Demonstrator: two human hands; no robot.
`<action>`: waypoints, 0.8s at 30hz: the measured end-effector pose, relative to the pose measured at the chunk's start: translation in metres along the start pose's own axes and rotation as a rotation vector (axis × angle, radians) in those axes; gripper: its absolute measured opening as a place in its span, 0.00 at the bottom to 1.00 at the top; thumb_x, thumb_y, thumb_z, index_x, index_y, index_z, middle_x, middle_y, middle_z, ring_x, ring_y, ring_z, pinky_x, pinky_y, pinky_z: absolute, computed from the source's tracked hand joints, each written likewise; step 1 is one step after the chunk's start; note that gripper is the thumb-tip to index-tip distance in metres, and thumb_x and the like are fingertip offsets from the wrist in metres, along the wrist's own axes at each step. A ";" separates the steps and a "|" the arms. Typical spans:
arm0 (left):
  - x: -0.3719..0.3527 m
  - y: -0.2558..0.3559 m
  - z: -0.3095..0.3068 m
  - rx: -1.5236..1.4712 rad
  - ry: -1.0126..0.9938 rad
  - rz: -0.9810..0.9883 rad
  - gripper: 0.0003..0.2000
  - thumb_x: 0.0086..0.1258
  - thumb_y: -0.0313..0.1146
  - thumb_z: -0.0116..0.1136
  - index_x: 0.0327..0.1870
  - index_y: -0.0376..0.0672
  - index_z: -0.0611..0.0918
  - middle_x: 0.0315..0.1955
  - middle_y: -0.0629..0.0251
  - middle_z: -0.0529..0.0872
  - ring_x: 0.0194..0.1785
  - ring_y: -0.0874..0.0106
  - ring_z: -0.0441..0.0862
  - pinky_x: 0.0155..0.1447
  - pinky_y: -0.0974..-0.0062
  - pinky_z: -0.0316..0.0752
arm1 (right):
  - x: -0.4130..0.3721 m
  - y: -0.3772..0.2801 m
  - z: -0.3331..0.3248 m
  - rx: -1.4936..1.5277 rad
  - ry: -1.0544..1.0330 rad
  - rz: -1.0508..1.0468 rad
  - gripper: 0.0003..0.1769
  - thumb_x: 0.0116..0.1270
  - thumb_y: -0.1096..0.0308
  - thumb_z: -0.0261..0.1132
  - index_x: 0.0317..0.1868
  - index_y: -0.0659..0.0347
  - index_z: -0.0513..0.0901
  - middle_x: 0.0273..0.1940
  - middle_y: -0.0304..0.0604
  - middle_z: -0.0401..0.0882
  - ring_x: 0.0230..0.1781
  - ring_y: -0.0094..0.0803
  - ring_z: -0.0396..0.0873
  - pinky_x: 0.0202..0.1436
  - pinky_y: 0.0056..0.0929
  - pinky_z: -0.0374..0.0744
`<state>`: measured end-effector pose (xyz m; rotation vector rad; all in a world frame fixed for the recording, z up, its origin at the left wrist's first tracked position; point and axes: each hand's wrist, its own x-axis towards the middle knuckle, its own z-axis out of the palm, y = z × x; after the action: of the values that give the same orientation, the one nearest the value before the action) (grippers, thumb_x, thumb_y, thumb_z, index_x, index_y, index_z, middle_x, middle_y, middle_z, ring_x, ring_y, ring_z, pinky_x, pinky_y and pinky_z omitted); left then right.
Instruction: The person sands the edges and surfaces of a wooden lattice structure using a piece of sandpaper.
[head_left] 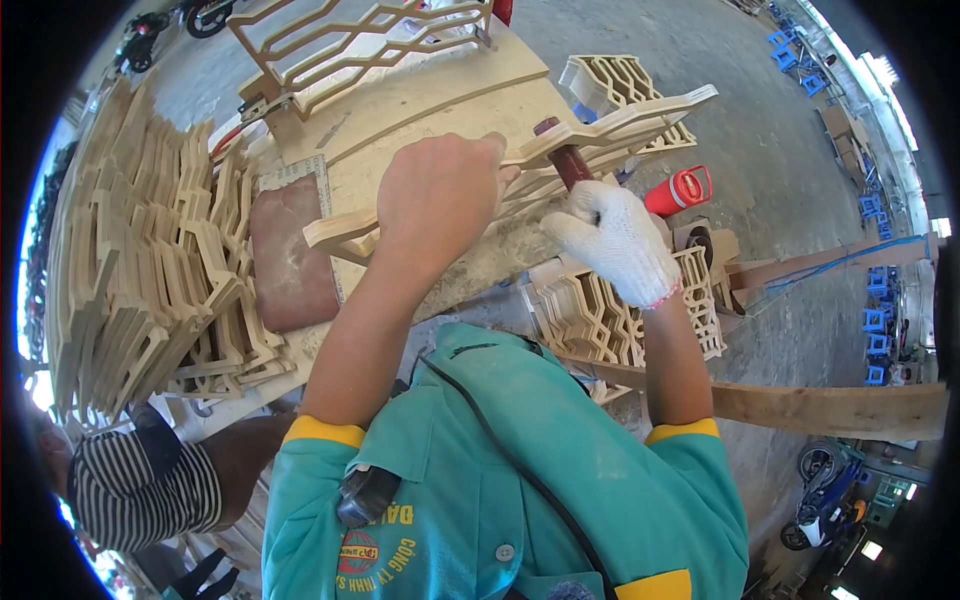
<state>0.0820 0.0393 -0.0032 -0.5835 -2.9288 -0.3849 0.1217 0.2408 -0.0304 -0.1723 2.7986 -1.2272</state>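
My bare left hand (440, 195) is closed around a pale wooden zigzag frame (625, 118), which lies tilted across the table in front of me. The frame's near-left end shows beneath my wrist. My right hand (615, 240), in a white knitted glove, is closed on a dark red stick (568, 160) that looks like rolled sandpaper. Its upper part passes between the frame's slats and pokes out beyond the top one. A worn brown sandpaper sheet (290, 250) lies on the table left of my left arm.
Many wooden zigzag pieces (130, 250) are stacked at the left. Another frame (370, 50) stands at the table's far side. More frames (600, 320) sit below right, near a red jug (682, 190). A person in a striped shirt (145, 490) is at lower left.
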 end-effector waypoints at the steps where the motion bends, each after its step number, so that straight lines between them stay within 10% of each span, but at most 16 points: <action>1: -0.001 0.000 -0.001 -0.007 0.002 -0.004 0.17 0.70 0.51 0.60 0.36 0.43 0.83 0.23 0.53 0.84 0.31 0.53 0.84 0.36 0.56 0.77 | -0.001 -0.005 -0.001 -0.098 0.013 -0.028 0.17 0.58 0.63 0.72 0.23 0.60 0.72 0.19 0.37 0.69 0.20 0.24 0.73 0.26 0.30 0.74; 15: 0.002 0.002 0.001 0.008 0.002 0.039 0.16 0.71 0.48 0.59 0.37 0.42 0.82 0.23 0.54 0.85 0.31 0.54 0.84 0.37 0.56 0.77 | -0.004 0.033 0.006 1.447 -0.355 0.171 0.15 0.68 0.65 0.67 0.29 0.52 0.68 0.16 0.29 0.65 0.10 0.15 0.60 0.10 0.17 0.54; 19: -0.001 0.003 0.001 0.013 0.004 0.012 0.16 0.71 0.48 0.59 0.36 0.43 0.83 0.22 0.54 0.84 0.30 0.54 0.84 0.36 0.56 0.77 | -0.002 0.020 -0.017 0.847 -0.243 0.195 0.19 0.67 0.59 0.70 0.26 0.51 0.68 0.20 0.30 0.69 0.10 0.13 0.58 0.11 0.18 0.53; 24: 0.003 0.000 -0.003 -0.006 -0.003 -0.014 0.16 0.69 0.49 0.61 0.35 0.44 0.83 0.22 0.54 0.84 0.30 0.54 0.84 0.35 0.56 0.77 | -0.004 -0.003 -0.005 0.099 0.003 -0.077 0.16 0.62 0.59 0.68 0.31 0.63 0.74 0.24 0.38 0.73 0.26 0.28 0.75 0.31 0.30 0.76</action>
<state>0.0795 0.0390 0.0002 -0.5647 -2.9374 -0.3942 0.1249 0.2428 -0.0245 -0.2737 2.7500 -1.3798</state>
